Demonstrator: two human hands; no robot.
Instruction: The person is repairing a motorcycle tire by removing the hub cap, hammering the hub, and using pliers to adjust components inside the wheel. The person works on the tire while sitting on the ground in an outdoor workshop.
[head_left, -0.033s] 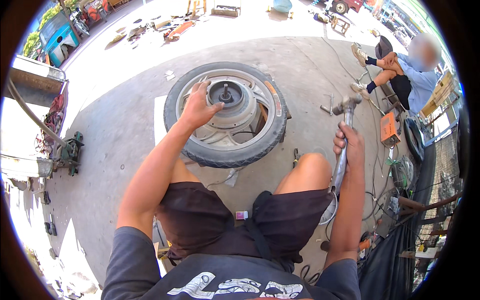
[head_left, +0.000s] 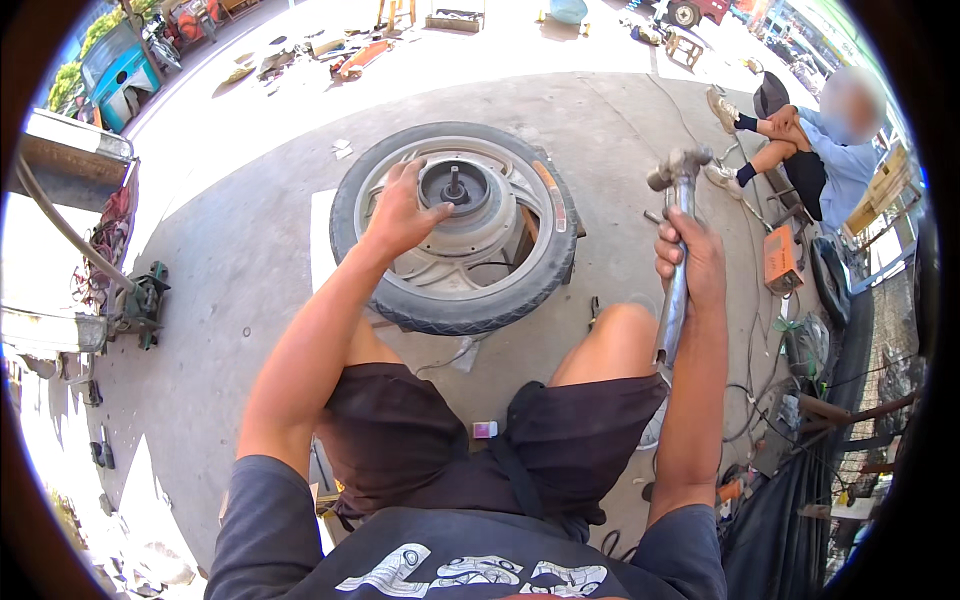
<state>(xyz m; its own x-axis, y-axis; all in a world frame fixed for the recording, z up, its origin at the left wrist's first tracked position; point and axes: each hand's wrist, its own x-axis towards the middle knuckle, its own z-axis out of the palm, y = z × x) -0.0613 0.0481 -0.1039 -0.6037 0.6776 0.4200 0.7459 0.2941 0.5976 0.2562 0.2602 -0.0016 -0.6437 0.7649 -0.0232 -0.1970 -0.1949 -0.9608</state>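
Note:
A wheel with a black tyre (head_left: pixel 430 312) and grey metal rim lies flat before me. At its centre is a round grey hub (head_left: pixel 487 225) with an upright axle (head_left: pixel 455 183). My left hand (head_left: pixel 402 212) is over the hub's left side, thumb and fingers spread around its raised collar, seemingly resting there. To the right of the wheel, my right hand (head_left: pixel 694 255) is wrapped around the metal handle of a hammer (head_left: pixel 673 318). The hammer's head (head_left: pixel 680 168) points away from me, above the floor and apart from the wheel.
A person in a light blue shirt (head_left: pixel 848 180) sits at the far right. Near them are an orange box (head_left: pixel 781 258), cables and dark fabric. Pliers (head_left: pixel 595 312) lie beside my right knee. A small pink-and-white box (head_left: pixel 485 430) is between my legs. Greenish metal equipment (head_left: pixel 143 306) stands left.
My right hand and the hammer have moved farther from my body, with the hammer's head shifting slightly left. My left hand stays at the hub.

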